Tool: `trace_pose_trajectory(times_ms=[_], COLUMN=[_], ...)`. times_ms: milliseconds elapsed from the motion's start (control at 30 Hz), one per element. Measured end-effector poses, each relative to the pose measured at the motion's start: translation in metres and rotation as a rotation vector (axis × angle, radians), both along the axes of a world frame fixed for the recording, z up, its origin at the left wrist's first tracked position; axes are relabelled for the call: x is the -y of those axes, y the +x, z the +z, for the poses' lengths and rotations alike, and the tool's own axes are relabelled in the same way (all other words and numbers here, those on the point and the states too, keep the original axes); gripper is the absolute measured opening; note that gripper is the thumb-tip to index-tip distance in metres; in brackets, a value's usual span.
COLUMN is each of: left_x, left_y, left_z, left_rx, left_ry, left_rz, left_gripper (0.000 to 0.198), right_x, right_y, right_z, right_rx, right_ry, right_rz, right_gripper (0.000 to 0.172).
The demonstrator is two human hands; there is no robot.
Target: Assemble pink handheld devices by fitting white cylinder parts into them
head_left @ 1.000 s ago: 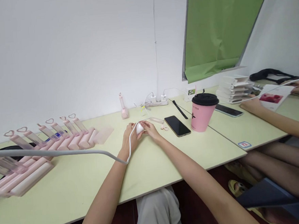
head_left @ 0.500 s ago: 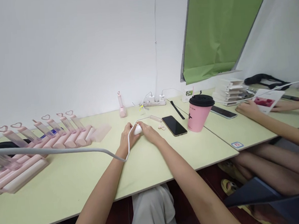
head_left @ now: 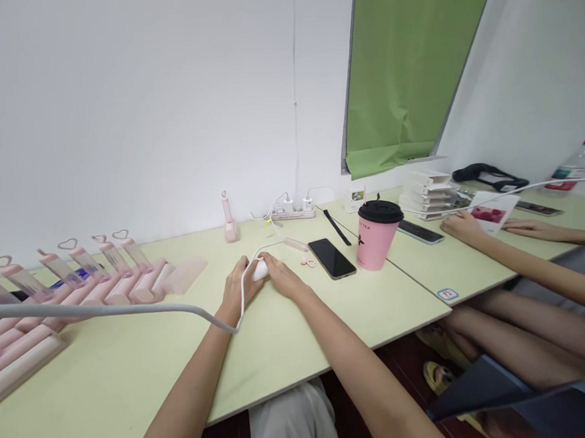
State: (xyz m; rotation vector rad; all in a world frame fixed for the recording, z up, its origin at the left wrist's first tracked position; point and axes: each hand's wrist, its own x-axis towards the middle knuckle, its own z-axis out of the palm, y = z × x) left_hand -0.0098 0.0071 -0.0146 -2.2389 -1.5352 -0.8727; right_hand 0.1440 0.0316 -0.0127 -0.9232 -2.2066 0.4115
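Note:
My left hand [head_left: 237, 288] and my right hand [head_left: 281, 280] meet on the pale green table [head_left: 147, 362], both closed round a small white rounded object [head_left: 259, 269]. A thin white cable [head_left: 242, 296] runs from that object over my left wrist. Just right of my hands lie a small pink ring-shaped piece [head_left: 306, 262], a clear pink tube [head_left: 295, 245] and a black phone [head_left: 332, 257].
Rows of pink cases with heart-topped tubes [head_left: 101, 276] fill the table's left. A pink cup with a black lid [head_left: 378, 234], a power strip [head_left: 293, 213] and one upright pink item [head_left: 230, 218] stand behind. Another person's hands [head_left: 466, 225] rest at the right by stacked white boxes [head_left: 428, 195].
The view has swung right and tilted, so everything sits further left and lower. My hands stay together on the white object. The other person's hands have shifted on their booklet.

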Motion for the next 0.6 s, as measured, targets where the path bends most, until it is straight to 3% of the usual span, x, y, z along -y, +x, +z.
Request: trace_pose_trajectory(times_ms=[167, 367, 467, 600], left_x=[0.007, 0.017, 0.006, -0.006], left_y=[0.001, 0.002, -0.008, -0.015], left_z=[-0.004, -0.013, -0.015, -0.011], left_rx=[0.0, 0.0, 0.029, 0.006], left_ry=[0.008, -0.004, -0.004, 0.021], left_rz=[-0.015, 0.001, 0.059, -0.047], left_gripper=[0.033, 0.032, 0.048, 0.075], right_x=[0.001, -0.005, -0.004, -0.01], right_y=[0.003, 0.013, 0.012, 0.009], right_z=[-0.003, 0.0, 0.001, -0.008], right_rx=[0.017, -0.181, -0.247, -0.233], right_ry=[-0.026, -0.092, -0.12, -0.303], right_rz=[0.009, -0.074, -0.071, 0.071], right_gripper=[0.052, 0.047, 0.037, 0.037])
